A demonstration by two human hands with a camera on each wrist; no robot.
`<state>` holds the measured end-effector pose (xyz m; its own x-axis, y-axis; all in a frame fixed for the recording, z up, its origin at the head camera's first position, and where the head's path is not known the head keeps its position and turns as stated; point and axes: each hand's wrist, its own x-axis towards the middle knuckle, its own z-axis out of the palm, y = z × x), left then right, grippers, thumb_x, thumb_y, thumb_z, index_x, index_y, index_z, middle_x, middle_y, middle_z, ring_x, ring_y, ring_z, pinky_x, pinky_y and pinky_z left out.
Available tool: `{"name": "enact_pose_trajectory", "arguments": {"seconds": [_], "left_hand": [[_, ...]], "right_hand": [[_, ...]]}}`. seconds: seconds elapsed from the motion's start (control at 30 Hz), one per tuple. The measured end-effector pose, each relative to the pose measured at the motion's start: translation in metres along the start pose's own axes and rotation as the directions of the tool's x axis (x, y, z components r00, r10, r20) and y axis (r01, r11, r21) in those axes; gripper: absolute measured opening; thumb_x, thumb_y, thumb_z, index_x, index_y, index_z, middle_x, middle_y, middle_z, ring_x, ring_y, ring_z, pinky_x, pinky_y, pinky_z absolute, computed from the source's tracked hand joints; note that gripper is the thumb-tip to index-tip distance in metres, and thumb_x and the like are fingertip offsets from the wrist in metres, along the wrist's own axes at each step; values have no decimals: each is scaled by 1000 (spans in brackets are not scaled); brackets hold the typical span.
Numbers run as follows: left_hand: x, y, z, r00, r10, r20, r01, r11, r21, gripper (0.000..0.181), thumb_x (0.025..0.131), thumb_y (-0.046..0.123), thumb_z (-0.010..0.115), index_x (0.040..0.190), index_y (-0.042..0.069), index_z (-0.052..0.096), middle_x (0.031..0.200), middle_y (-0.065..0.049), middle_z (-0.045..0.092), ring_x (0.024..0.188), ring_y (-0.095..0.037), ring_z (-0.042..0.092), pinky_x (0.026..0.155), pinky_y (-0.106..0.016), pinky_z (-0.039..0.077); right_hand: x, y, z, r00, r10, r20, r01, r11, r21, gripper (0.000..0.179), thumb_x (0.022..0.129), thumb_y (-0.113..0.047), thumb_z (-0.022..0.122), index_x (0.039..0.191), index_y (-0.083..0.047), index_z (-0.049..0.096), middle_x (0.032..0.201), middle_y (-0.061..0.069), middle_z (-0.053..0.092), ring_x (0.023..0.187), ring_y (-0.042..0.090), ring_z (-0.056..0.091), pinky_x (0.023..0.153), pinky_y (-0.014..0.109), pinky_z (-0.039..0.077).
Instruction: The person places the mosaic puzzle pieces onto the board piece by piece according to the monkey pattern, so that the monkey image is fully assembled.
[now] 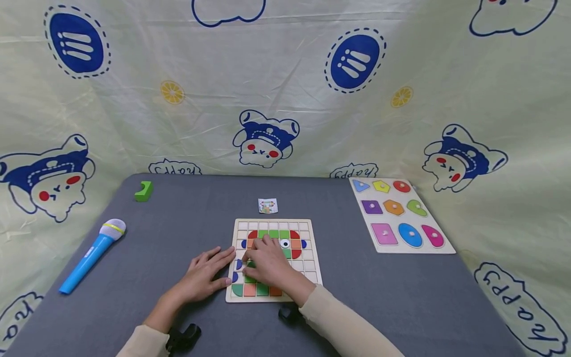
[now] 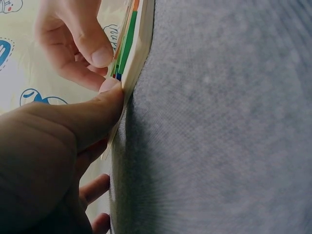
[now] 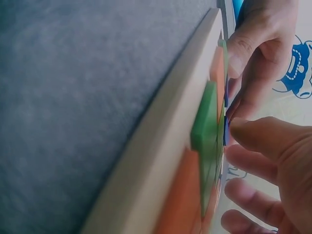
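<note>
A square wooden grid board (image 1: 311, 265) lies on the grey table, bearing green, orange, red and blue pieces in several of its cells. My left hand (image 1: 206, 275) rests at the board's left edge, its thumb (image 2: 105, 105) touching the rim. Over the board's left half reaches my right hand (image 1: 271, 262), thumb and fingers bent around a small blue half-round piece (image 1: 239, 264) in the left column. In the right wrist view the thumb touches this blue piece (image 3: 225, 130). Its palm and fingers hide part of the pattern. Another blue half-round piece (image 1: 235, 277) sits nearer the left thumb.
A small picture card (image 1: 267, 206) lies behind the board. At the right is a shape puzzle board (image 1: 387, 218) with knobbed pieces. A blue toy microphone (image 1: 91, 258) and a green curved block (image 1: 143, 191) lie at the left. A printed cloth (image 1: 285, 64) hangs behind.
</note>
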<state>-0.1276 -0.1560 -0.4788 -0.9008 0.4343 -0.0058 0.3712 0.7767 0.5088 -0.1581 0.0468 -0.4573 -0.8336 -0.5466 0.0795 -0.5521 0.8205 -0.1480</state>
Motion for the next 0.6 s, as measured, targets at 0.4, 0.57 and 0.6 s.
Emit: {"name": "enact_pose_trajectory", "arguments": {"seconds": [0.4,0.57,0.6], "left_hand": [[0,0,-1,1000,-4,4,3,1000,7,64,87,31,65,144,16,41,152,-1,37,141,-36,27,105,-64,20],[0,0,0,1000,3,1,-3,1000,10,63,87,32,64,144,16,41,152,-1,37,141,-36,27,104,-64,21],[0,-1,0,1000,1,2,-1,1000,8,63,87,32,64,144,16,41,152,-1,37,141,-36,27,105,-64,21]], "right_hand": [[-1,-3,3,1000,-19,22,19,1000,15,21,82,-43,70,98,-30,74,95,-5,57,89,13,40,82,34,35],[-1,-5,4,999,-25,33,25,1000,14,19,83,-41,70,97,-30,74,94,-6,56,89,13,39,79,31,33],[-1,-5,4,999,-26,30,26,1000,14,19,83,-41,70,97,-30,74,94,-6,56,89,13,39,79,31,33]]}}
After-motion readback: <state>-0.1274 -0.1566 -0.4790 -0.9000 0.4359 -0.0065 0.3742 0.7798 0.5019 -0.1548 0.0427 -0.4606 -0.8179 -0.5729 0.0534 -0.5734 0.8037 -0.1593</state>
